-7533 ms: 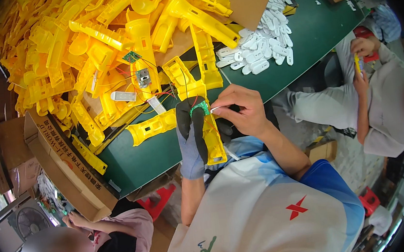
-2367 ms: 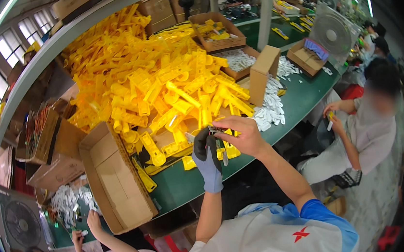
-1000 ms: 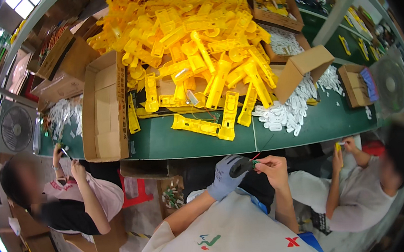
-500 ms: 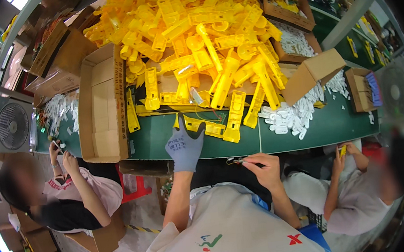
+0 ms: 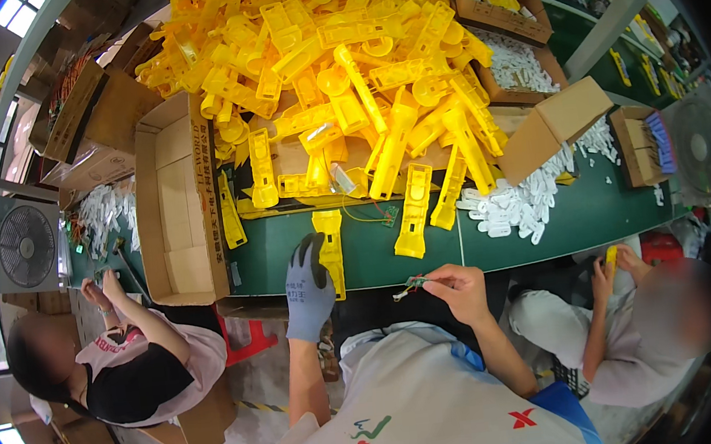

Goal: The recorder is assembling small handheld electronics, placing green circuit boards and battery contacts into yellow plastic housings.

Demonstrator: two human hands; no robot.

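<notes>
The yellow shell half (image 5: 329, 237) is at the centre of the frame, long axis running top to bottom, over the near edge of the green table (image 5: 280, 233). The left hand (image 5: 309, 295), the nearer one, grips its lower part from the left. The right hand (image 5: 461, 291), apart to the right, pinches a small wired circuit board (image 5: 416, 283). Dark printed characters mark the left hand's glove (image 5: 302, 311) and the open carton (image 5: 218, 274) at frame left.

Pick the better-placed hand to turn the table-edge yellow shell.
Left, likely: the gloved left hand is at the yellow shell; the right hand is farther off, pinching a wired part.
</notes>
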